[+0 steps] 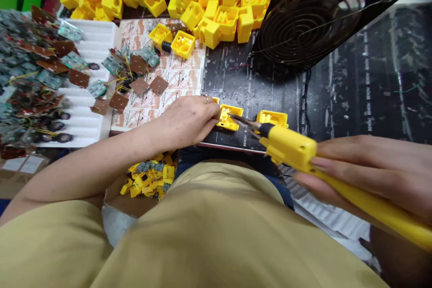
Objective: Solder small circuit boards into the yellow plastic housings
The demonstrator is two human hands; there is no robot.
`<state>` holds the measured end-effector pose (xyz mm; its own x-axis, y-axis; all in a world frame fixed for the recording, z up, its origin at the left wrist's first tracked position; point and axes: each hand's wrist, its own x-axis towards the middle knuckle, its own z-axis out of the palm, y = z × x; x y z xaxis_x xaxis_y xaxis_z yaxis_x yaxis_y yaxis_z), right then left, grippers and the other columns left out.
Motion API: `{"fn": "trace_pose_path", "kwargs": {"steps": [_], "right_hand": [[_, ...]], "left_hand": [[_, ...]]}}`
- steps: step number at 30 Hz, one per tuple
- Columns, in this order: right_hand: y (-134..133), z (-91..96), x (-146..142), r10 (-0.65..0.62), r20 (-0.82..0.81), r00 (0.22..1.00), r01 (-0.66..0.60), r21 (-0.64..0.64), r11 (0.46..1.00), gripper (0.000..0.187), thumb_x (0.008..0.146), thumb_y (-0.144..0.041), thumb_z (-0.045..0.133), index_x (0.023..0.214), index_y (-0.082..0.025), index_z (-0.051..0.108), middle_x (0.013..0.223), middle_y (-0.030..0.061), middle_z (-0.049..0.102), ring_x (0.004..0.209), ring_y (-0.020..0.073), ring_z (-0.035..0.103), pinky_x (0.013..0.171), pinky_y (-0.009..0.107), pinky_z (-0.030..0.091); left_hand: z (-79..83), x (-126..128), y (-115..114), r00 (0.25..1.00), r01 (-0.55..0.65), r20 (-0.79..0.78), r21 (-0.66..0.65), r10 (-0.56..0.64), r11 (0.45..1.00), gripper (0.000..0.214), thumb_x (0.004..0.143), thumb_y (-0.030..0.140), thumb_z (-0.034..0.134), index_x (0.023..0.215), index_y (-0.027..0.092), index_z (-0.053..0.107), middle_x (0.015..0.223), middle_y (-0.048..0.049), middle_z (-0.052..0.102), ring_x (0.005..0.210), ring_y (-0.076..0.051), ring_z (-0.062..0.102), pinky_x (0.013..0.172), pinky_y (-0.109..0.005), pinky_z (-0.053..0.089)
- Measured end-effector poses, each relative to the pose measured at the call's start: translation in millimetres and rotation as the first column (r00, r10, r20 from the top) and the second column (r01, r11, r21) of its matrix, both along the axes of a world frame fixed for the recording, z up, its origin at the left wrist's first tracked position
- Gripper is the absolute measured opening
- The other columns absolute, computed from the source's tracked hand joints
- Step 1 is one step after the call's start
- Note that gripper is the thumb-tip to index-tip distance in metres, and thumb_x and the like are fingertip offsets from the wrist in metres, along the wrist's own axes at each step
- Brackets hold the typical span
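My right hand is closed around a yellow soldering iron. Its dark, thin tip reaches into a small open yellow plastic housing at the bench's front edge. At the left side of that housing, my left hand has its fingers curled and pressed together, gripping its edge; the fingertips are partly hidden. A second open yellow housing lies just to the right, behind the iron's front end.
Yellow housings are heaped at the back. A black fan stands back right. Wired circuit boards lie on the patterned board and on a white foam tray at left. A box of yellow parts sits below the bench edge.
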<state>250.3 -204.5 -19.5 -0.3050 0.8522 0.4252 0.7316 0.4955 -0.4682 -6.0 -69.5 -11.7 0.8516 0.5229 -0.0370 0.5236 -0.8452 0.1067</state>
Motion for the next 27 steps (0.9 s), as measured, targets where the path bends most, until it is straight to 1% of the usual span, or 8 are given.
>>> {"fn": "trace_pose_path", "kwargs": {"steps": [3,8,13,17,20,22,25,27], "right_hand": [[-12,-5.1,0,-0.090,-0.022,0.996,0.089,-0.034,0.995,0.031,0.083,-0.057,0.069,0.103,-0.033,0.068,0.090,0.0029,0.071,0.088,0.0228,0.071,0.068,0.035,0.063],[-10,-5.9,11,-0.100,-0.047,0.994,0.100,0.004,0.995,0.032,0.082,-0.056,0.071,0.101,-0.030,0.068,0.086,0.0028,0.071,0.082,0.0200,0.071,0.066,0.032,0.061],[0,-1.1,19,0.025,-0.009,1.000,-0.025,-0.010,1.000,0.012,0.091,-0.039,0.066,0.093,-0.028,0.065,0.086,0.0004,0.071,0.077,0.0130,0.069,0.069,0.026,0.058],[6,0.6,14,0.059,0.045,0.997,-0.056,-0.066,0.996,0.021,0.098,-0.042,0.054,0.089,-0.026,0.065,0.085,0.0014,0.071,0.078,0.0125,0.068,0.076,0.029,0.058],[7,-1.9,8,0.091,0.029,0.995,-0.090,-0.023,0.996,0.018,0.096,-0.042,0.057,0.089,-0.027,0.065,0.083,0.0002,0.069,0.075,0.0126,0.068,0.073,0.027,0.058],[4,-5.3,6,0.038,0.001,0.999,-0.038,0.014,0.999,0.017,0.092,-0.046,0.063,0.093,-0.029,0.066,0.085,0.0004,0.069,0.078,0.0150,0.068,0.071,0.028,0.059],[-7,-11.8,8,-0.097,-0.009,0.995,0.097,0.037,0.995,0.029,0.085,-0.054,0.070,0.101,-0.030,0.067,0.089,0.0026,0.069,0.084,0.0195,0.070,0.070,0.031,0.061],[-15,-15.6,13,-0.145,-0.011,0.989,0.146,0.048,0.988,0.035,0.083,-0.057,0.070,0.105,-0.030,0.067,0.090,0.0038,0.070,0.086,0.0209,0.070,0.069,0.032,0.062]], "left_hand": [[1.4,1,0,1.000,0.002,-0.010,0.010,-0.002,1.000,0.028,0.095,0.021,0.045,0.082,0.013,0.068,0.075,-0.0061,0.068,0.071,-0.019,0.066,0.064,-0.028,0.047],[2.2,1,0,1.000,0.002,-0.027,0.012,-0.002,1.000,0.028,0.095,0.020,0.045,0.081,0.013,0.068,0.074,-0.0064,0.068,0.070,-0.019,0.067,0.063,-0.028,0.046],[1.9,2,0,0.999,-0.008,-0.043,-0.007,0.008,1.000,0.028,0.095,0.021,0.045,0.082,0.012,0.068,0.077,-0.0074,0.069,0.073,-0.021,0.068,0.064,-0.029,0.047],[2.1,3,0,0.999,-0.018,-0.052,-0.035,0.017,0.999,0.023,0.094,0.020,0.048,0.085,0.012,0.069,0.080,-0.0074,0.069,0.076,-0.021,0.068,0.067,-0.030,0.047],[3.2,5,0,0.996,-0.036,-0.082,-0.051,0.032,0.998,0.022,0.093,0.020,0.049,0.086,0.012,0.069,0.081,-0.0073,0.069,0.077,-0.021,0.067,0.066,-0.030,0.046],[4.1,6,0,0.994,-0.046,-0.097,-0.055,0.041,0.997,0.022,0.093,0.020,0.049,0.087,0.012,0.068,0.081,-0.0073,0.069,0.078,-0.021,0.067,0.067,-0.030,0.046],[5.3,7,1,0.994,-0.049,-0.103,-0.061,0.043,0.997,0.022,0.093,0.020,0.048,0.087,0.013,0.068,0.082,-0.0071,0.069,0.078,-0.021,0.067,0.067,-0.029,0.047],[5.6,7,1,0.994,-0.046,-0.103,-0.065,0.039,0.997,0.022,0.093,0.021,0.048,0.087,0.013,0.068,0.082,-0.0070,0.069,0.078,-0.021,0.067,0.068,-0.029,0.047]]}}
